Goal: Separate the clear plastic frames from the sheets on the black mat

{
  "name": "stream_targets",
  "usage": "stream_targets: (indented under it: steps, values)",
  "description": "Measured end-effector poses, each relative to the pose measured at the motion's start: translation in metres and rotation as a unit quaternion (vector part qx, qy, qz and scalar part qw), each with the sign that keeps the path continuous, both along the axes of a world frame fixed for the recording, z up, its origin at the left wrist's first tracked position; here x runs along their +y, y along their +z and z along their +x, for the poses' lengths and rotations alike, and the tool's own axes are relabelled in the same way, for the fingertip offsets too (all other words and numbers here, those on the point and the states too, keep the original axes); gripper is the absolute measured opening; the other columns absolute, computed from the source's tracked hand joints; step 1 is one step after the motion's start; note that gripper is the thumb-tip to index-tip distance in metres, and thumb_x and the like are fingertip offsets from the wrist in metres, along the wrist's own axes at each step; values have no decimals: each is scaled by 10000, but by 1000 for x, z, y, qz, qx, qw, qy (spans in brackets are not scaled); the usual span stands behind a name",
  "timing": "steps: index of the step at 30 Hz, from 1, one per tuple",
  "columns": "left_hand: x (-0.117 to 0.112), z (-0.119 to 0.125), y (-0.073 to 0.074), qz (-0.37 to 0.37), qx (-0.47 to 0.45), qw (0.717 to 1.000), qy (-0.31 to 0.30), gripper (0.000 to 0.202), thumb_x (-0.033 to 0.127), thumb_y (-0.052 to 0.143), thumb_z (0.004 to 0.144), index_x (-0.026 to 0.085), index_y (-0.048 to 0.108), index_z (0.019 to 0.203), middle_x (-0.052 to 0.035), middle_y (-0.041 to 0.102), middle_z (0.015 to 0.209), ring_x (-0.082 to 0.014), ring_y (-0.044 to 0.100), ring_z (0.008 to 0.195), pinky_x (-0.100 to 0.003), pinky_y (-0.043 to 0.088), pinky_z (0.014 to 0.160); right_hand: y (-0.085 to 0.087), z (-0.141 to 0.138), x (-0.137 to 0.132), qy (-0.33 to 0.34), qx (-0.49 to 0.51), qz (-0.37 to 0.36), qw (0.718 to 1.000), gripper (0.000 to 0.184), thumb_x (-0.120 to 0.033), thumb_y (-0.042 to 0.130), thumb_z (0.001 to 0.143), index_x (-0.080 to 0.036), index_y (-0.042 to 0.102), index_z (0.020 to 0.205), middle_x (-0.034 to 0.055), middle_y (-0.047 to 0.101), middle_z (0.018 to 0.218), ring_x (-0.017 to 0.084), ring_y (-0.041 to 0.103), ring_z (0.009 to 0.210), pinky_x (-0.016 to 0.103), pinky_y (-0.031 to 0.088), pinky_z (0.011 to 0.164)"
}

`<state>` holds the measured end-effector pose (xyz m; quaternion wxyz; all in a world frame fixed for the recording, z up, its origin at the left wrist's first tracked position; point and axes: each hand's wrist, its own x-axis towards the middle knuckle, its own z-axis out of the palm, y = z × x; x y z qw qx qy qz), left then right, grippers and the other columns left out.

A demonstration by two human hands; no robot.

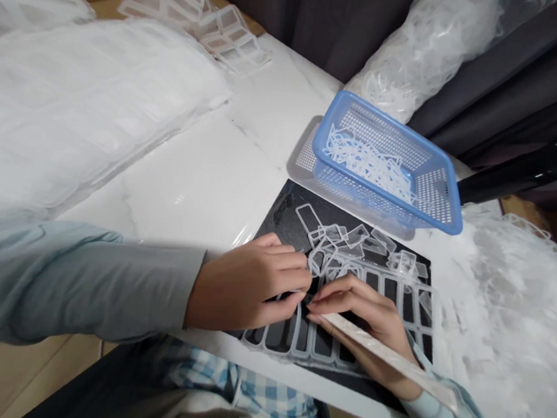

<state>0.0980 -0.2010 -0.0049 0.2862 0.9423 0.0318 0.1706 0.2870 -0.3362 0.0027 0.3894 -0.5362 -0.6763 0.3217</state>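
Note:
My left hand is closed in a pinch over the left part of a translucent plastic frame sheet with rows of rectangular openings. What its fingertips grip, if anything, is hidden. My right hand is closed around a long, flat, white-handled tool, which slants back over the wrist. The tool's tip is hidden at the fingers, close to my left fingertips. The sheet lies on a black mat. Just beyond the hands, loose translucent plastic frames lie in a heap on the mat and the sheet's far edge.
A blue basket holding thin white strips stands behind the mat. At left lies a thick stack of translucent sheets, with more frame sheets behind. White plastic scraps pile up at right. A filled clear bag leans by the curtain.

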Motion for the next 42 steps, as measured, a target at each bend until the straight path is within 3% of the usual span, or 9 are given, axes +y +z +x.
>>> stream_targets:
  steps: [14,24,29,36,42]
  values:
    - [0,1,-3,110,-16,993,-27,216,142,478,967,177,567,774,-3,586,798,-152,485,707,-327,315,714,-1,2,-2,9,4,-13,1000,162,-109,712,877,-207,728,1004,46,686,978,140,688,898,227,539,816]
    - [1,2,-1,71,-17,995,-65,242,133,411,967,180,565,787,-8,611,783,-153,497,692,-330,296,706,-6,2,-8,15,-18,37,999,238,-102,700,883,-232,751,1076,44,695,997,136,699,866,220,566,790]
    - [-1,1,1,30,-17,999,-22,252,160,405,989,167,591,820,-10,631,797,-158,512,707,-341,297,727,-3,2,-6,8,-10,49,999,245,-80,710,870,-223,755,1064,55,705,985,143,711,868,227,582,783]
    - [-2,0,4,38,-9,999,-5,229,157,448,973,167,605,806,-1,631,787,-151,515,698,-343,299,741,7,5,7,21,95,-26,995,145,-95,763,829,-180,775,946,51,731,905,133,700,811,233,577,767]
    - [-4,-1,4,59,-11,998,-3,219,165,483,961,182,580,765,12,625,766,-146,479,666,-335,305,743,7,9,10,36,117,-61,991,98,-135,776,827,-183,783,913,52,736,885,133,687,772,249,574,752]
